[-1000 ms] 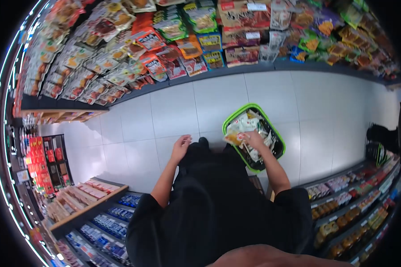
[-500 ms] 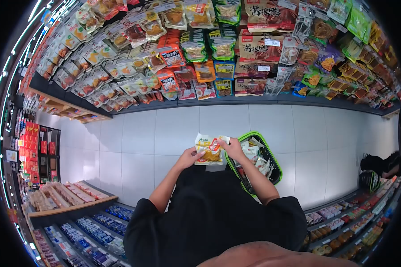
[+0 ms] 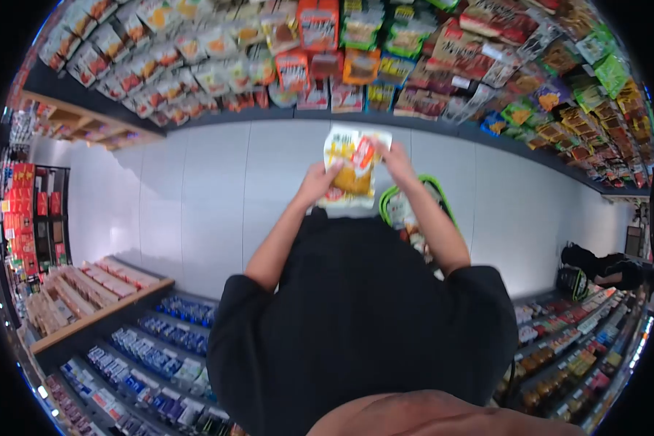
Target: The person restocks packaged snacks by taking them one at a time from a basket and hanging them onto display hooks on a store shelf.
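Note:
A white and yellow snack packet (image 3: 353, 174) with a red patch and brown food showing is held up in front of my body. My left hand (image 3: 318, 182) grips its left edge, thumb on the front. At its upper right corner my right hand (image 3: 396, 161) pinches the packet. Behind my right forearm, a basket with a bright green rim (image 3: 438, 185) holds several packets and is partly hidden by the arm.
Hanging snack packets (image 3: 363, 65) fill the shelf ahead. Boxed goods (image 3: 69, 298) stand on a wooden-edged shelf at left, above rows of blue packages (image 3: 142, 349). Another person in black (image 3: 596, 265), with a green-edged basket (image 3: 572, 283), is at far right beside lower shelves (image 3: 559, 349).
The packet and both my hands are higher in view, and the packet looks larger. The view has shifted, with the shelf ahead higher up. More of the green-rimmed basket is hidden by my arm and body.

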Available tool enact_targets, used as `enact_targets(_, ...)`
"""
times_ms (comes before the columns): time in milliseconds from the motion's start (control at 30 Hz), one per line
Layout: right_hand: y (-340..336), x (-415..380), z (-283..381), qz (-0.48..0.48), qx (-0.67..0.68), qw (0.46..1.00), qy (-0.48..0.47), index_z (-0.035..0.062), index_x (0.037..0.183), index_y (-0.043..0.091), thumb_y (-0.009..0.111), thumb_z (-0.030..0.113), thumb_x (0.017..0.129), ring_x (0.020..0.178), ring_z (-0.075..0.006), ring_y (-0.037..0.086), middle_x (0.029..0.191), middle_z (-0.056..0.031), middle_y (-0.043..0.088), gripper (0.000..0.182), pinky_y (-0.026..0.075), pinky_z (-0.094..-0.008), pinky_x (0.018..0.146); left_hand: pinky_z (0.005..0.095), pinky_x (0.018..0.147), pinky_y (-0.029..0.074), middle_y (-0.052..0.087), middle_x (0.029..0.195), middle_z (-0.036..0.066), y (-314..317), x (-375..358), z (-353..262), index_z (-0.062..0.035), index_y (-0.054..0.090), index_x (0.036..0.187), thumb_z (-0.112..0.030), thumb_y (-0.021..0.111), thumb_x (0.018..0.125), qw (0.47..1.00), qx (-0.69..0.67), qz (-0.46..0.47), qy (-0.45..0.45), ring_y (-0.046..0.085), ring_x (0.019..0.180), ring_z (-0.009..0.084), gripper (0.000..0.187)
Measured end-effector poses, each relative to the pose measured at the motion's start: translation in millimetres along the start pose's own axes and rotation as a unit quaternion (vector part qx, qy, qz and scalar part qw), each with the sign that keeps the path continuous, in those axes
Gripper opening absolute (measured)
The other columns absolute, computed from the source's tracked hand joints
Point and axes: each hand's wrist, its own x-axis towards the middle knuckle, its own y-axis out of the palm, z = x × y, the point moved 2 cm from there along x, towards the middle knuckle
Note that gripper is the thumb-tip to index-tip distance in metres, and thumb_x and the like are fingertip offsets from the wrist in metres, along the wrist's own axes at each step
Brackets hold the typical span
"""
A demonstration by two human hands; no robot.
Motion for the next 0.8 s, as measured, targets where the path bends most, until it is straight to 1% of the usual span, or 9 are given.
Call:
enact_targets(67, 28, 14, 1, 0.025, 0.029, 0.999, 0.010, 0.0002, 0.100, 0.066, 0.057, 0.037, 0.092, 0.083, -0.0057, 0.056, 0.093, -0.0012, 0.066, 0.038, 0.044, -0.0248, 0.077, 0.0269, 0.072, 0.049, 0.066, 0.089, 0.006, -25, -2, -3, 0.0051, 0.061, 0.102, -0.040, 0.053, 0.094, 1.000, -0.018, 0.001, 0.000, 0.060, 0.079, 0.0095, 0.046)
enact_targets(100, 37, 20, 0, 0.029, -0.004, 0.999, 0.026, 0.0006, 0.099, 0.067, 0.057, 0.037, 0.092, 0.084, -0.0057, 0.056, 0.093, -0.0012, 0.066, 0.038, 0.043, -0.0241, 0.077, 0.0270, 0.073, 0.050, 0.066, 0.089, 0.006, -36, -5, -6, 0.0054, 0.062, 0.102, -0.038, 0.054, 0.093, 0.998, -0.064, 0.000, -0.001, 0.060, 0.080, 0.0097, 0.045)
enact_targets(233, 71, 20, 8, 0.024, 0.065, 0.995, 0.071, 0.0019, 0.103, 0.064, 0.057, 0.036, 0.092, 0.090, -0.0093, 0.058, 0.098, -0.0021, 0.066, 0.037, 0.043, -0.0272, 0.083, 0.0268, 0.074, 0.050, 0.067, 0.090, 0.007, -59, -17, -11, 0.0060, 0.062, 0.100, -0.035, 0.055, 0.094, 0.989, -0.149, 0.010, -0.009, 0.062, 0.082, 0.0100, 0.042)
enact_targets(300, 81, 22, 12, 0.035, 0.126, 0.988, 0.087, 0.0017, 0.106, 0.062, 0.056, 0.036, 0.092, 0.094, -0.0121, 0.059, 0.103, -0.0043, 0.065, 0.038, 0.043, -0.0294, 0.087, 0.0265, 0.074, 0.050, 0.067, 0.091, 0.007, -69, -13, -7, 0.0061, 0.062, 0.100, -0.034, 0.055, 0.094, 0.989, -0.147, 0.017, -0.006, 0.061, 0.082, 0.0097, 0.042)
enact_targets(433, 97, 32, 16, 0.042, 0.137, 0.985, 0.092, 0.0021, 0.106, 0.062, 0.056, 0.033, 0.092, 0.100, -0.0115, 0.058, 0.107, -0.0050, 0.065, 0.034, 0.042, -0.0290, 0.093, 0.0260, 0.075, 0.049, 0.067, 0.091, 0.007, -88, -7, -2, 0.0059, 0.062, 0.100, -0.034, 0.055, 0.094, 0.986, -0.163, 0.029, -0.005, 0.061, 0.082, 0.0091, 0.041)
enact_targets(533, 100, 39, 22, 0.061, 0.127, 0.988, 0.071, 0.0016, 0.109, 0.061, 0.055, 0.034, 0.093, 0.102, -0.0135, 0.058, 0.108, -0.0060, 0.064, 0.037, 0.041, -0.0310, 0.093, 0.0257, 0.074, 0.050, 0.067, 0.090, 0.006, -92, -5, -7, 0.0058, 0.062, 0.099, -0.034, 0.055, 0.094, 0.983, -0.183, 0.027, 0.013, 0.061, 0.081, 0.0087, 0.041)
enact_targets(667, 103, 49, 30, 0.052, 0.118, 0.990, 0.052, 0.0007, 0.109, 0.061, 0.055, 0.033, 0.093, 0.101, -0.0118, 0.058, 0.108, -0.0054, 0.064, 0.037, 0.042, -0.0297, 0.090, 0.0253, 0.073, 0.049, 0.067, 0.089, 0.006, -100, 4, -14, 0.0056, 0.062, 0.099, -0.034, 0.055, 0.094, 0.981, -0.187, 0.026, 0.032, 0.061, 0.081, 0.0081, 0.041)
enact_targets(767, 104, 54, 36, 0.055, 0.068, 0.995, 0.041, -0.0002, 0.108, 0.062, 0.056, 0.032, 0.093, 0.098, -0.0097, 0.057, 0.105, -0.0043, 0.065, 0.036, 0.043, -0.0278, 0.088, 0.0252, 0.073, 0.049, 0.067, 0.088, 0.005, -104, 8, -18, 0.0055, 0.063, 0.098, -0.034, 0.055, 0.094, 0.988, -0.148, 0.006, 0.046, 0.060, 0.080, 0.0076, 0.041)
enact_targets(800, 105, 56, 40, 0.051, 0.003, 0.999, 0.010, -0.0002, 0.106, 0.064, 0.057, 0.032, 0.093, 0.095, -0.0086, 0.057, 0.102, -0.0040, 0.066, 0.036, 0.044, -0.0270, 0.086, 0.0249, 0.072, 0.049, 0.067, 0.088, 0.005, -105, 8, -22, 0.0053, 0.063, 0.098, -0.034, 0.055, 0.094, 0.988, -0.152, 0.002, 0.041, 0.060, 0.080, 0.0072, 0.041)
